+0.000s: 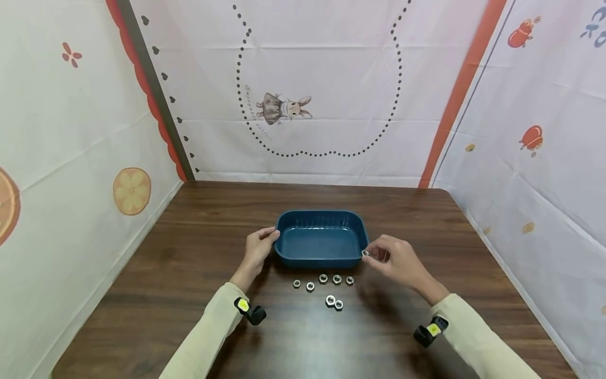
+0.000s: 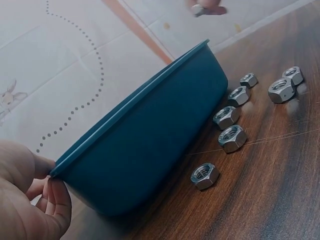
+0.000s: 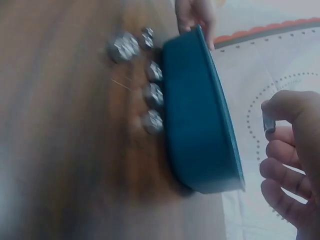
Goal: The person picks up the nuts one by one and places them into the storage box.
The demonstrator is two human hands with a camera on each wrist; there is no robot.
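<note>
A blue rectangular dish [image 1: 321,262] stands on the table. My left hand [image 1: 259,247] pinches its left rim between thumb and fingers, as the left wrist view also shows. Between the thumb and index finger of my right hand [image 1: 395,259] is a small metal hex nut [image 3: 269,121], held up near the dish's right front corner. Several more nuts lie in front of the dish, among them a nut [image 2: 204,176] closest to the left hand. Two nuts [image 1: 330,300] sit side by side nearer to me. Inside the dish, the visible floor is bare.
The dark wooden table [image 1: 199,316] reaches back to a white printed cloth [image 1: 326,68]. Similar cloths hang along the left and right sides. A black camera is strapped to each wrist over a pale sleeve [image 1: 203,331].
</note>
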